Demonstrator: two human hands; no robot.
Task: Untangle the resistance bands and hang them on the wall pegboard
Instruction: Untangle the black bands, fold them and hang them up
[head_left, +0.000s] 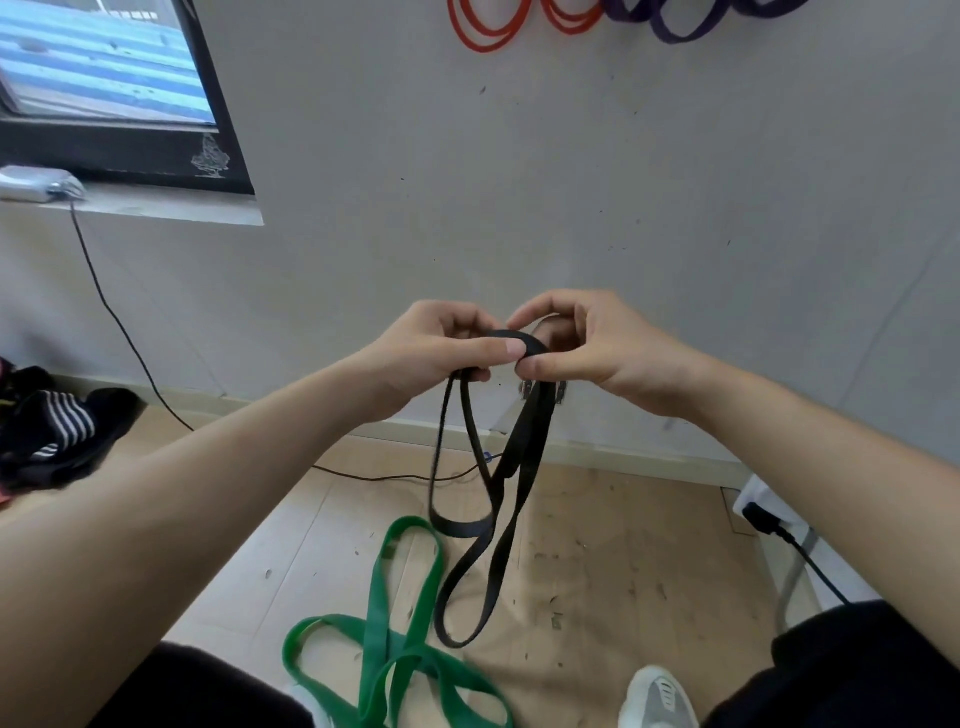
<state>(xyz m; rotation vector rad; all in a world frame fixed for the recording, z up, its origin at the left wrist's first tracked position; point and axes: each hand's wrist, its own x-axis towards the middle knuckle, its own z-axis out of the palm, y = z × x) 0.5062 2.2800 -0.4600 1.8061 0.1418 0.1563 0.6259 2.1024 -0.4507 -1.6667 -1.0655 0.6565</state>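
A black resistance band (519, 452) hangs in twisted loops from both hands in front of the wall. My left hand (436, 353) grips its top, thumb pressed along the strap. My right hand (587, 348) pinches the same top bend between thumb and fingers. The band's lower loops dangle just above the floor. A green band (400, 623) lies tangled on the floor below. Red bands (488, 26) and purple bands (685, 21) hang on the wall at the top edge; their pegs are out of frame.
A window with a sill (156, 208) is at the upper left, and a black cable (119, 322) runs down the wall to the floor. Dark clothes (52, 431) lie at the left. A plug and white power strip (763, 514) sit at the right. My shoe (654, 696) is at the bottom.
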